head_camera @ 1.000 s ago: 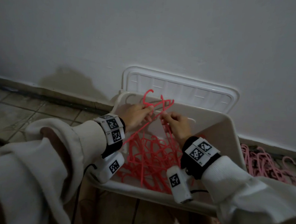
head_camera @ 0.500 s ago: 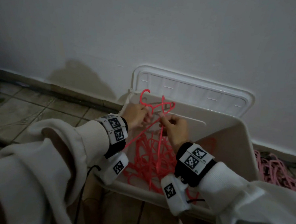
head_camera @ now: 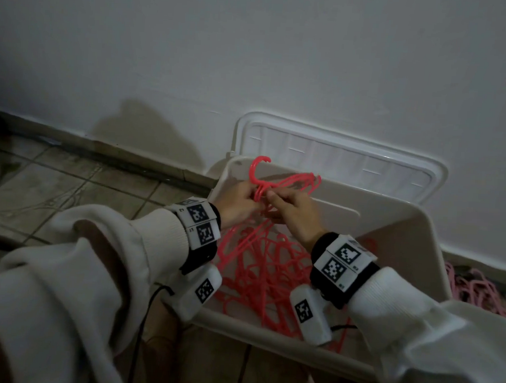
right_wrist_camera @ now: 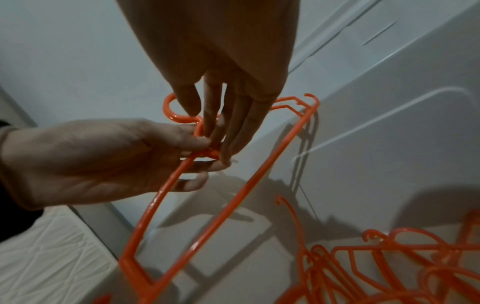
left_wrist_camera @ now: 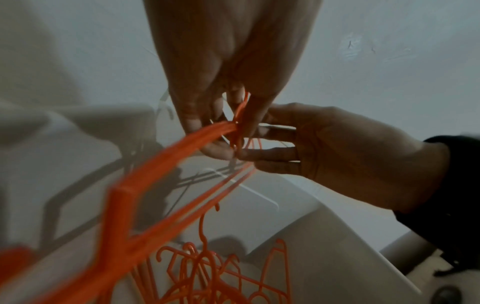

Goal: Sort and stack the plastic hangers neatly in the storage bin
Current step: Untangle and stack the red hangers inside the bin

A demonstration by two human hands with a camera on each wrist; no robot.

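Observation:
A small bundle of red plastic hangers (head_camera: 288, 180) is held upright over the far side of the white storage bin (head_camera: 406, 239), hook pointing up. My left hand (head_camera: 245, 201) pinches the bundle at the neck just under the hook. From the other side my right hand (head_camera: 286, 206) pinches the same neck. In the left wrist view the held hangers (left_wrist_camera: 155, 164) run down toward the camera. The right wrist view shows the hook (right_wrist_camera: 168, 109) above both sets of fingertips. A loose tangle of red hangers (head_camera: 264, 269) lies in the bin below.
The bin's white lid (head_camera: 337, 155) leans against the wall behind it. A heap of pink hangers (head_camera: 476, 291) lies on the floor to the right. Tiled floor (head_camera: 68, 186) spreads to the left, and a black cable (head_camera: 146, 318) hangs from my left wrist.
My hands have closed in on each other at the hanger necks. The separate hooks now sit together as one bundle. The view has shifted left.

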